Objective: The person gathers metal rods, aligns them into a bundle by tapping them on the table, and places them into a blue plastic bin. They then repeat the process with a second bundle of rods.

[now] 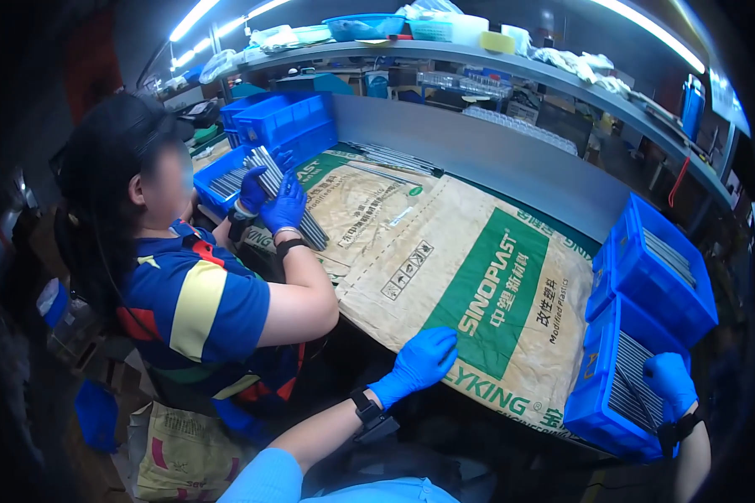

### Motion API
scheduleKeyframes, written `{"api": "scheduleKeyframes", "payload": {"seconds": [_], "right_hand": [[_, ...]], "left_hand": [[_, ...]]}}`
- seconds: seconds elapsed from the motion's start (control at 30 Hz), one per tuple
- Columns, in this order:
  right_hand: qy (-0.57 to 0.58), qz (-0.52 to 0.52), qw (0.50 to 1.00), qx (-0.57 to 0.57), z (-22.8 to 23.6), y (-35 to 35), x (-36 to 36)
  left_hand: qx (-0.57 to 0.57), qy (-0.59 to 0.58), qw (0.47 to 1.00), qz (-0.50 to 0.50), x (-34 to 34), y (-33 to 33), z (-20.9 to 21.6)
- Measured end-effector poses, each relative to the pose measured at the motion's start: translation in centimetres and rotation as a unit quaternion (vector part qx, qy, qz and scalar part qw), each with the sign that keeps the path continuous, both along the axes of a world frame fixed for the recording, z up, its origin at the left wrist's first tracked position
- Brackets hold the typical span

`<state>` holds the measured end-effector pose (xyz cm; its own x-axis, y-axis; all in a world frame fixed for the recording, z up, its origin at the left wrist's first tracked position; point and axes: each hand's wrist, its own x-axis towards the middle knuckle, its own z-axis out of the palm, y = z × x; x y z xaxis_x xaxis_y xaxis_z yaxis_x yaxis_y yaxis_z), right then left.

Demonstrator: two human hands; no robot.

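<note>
My left hand point(425, 362), in a blue glove, lies at the near edge of the table on a paper sack point(419, 277) with green printing; its fingers reach forward and nothing shows in them. On the right, my right hand point(669, 387), also gloved in blue, is over a blue bin point(580, 404) of thin metal rods point(633, 394). Its fingers are curled shut at the bin's right side. Whether a rod is inside them is hidden. One darker rod lies at a slant over the others beside that hand.
To my left a co-worker's gloved hands point(283, 205) hold a bundle of metal rods point(268, 174). Blue bins point(285, 121) stand behind them. Another blue bin of rods point(663, 285) sits beyond mine. Loose rods point(394, 158) lie along the metal back panel point(478, 147), below a loaded shelf point(445, 52).
</note>
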<state>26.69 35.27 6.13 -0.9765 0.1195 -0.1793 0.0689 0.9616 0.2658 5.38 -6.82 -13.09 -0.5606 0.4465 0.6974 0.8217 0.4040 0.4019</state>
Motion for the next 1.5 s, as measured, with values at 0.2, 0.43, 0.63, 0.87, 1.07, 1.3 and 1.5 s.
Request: {"api": "scheduleKeyframes", "payload": {"seconds": [0.2,0.43,0.63,0.87,1.07,1.3,1.5], "right_hand": [[0.078,0.126,0.988,0.04,5.4,-7.6,-4.6],[-0.029,0.233,0.972,-0.006,7.6,-19.5,-21.8],[0.084,0.398,0.909,-0.086,-1.4,-23.7,-44.6],[0.179,0.414,0.87,-0.2,-12.5,-29.3,-66.7],[0.113,0.327,0.91,-0.229,-14.5,-30.7,-79.1],[0.148,0.272,0.926,-0.218,-16.4,-33.0,-80.6],[0.252,0.203,0.922,-0.214,-18.4,-31.6,-80.8]], "left_hand": [[-0.085,-0.324,0.936,-0.111,-2.7,-1.8,2.9],[0.008,0.078,0.986,0.149,-8.8,-5.9,0.7],[-0.099,-0.192,0.971,0.101,-9.8,-4.8,2.4],[-0.044,-0.195,0.976,0.083,-10.5,-5.2,2.2],[-0.026,-0.286,0.954,0.089,-10.7,-4.7,1.7],[-0.08,-0.32,0.941,0.077,-11.0,-5.5,3.6],[-0.071,-0.302,0.95,0.037,-11.9,-4.3,3.0]]}}
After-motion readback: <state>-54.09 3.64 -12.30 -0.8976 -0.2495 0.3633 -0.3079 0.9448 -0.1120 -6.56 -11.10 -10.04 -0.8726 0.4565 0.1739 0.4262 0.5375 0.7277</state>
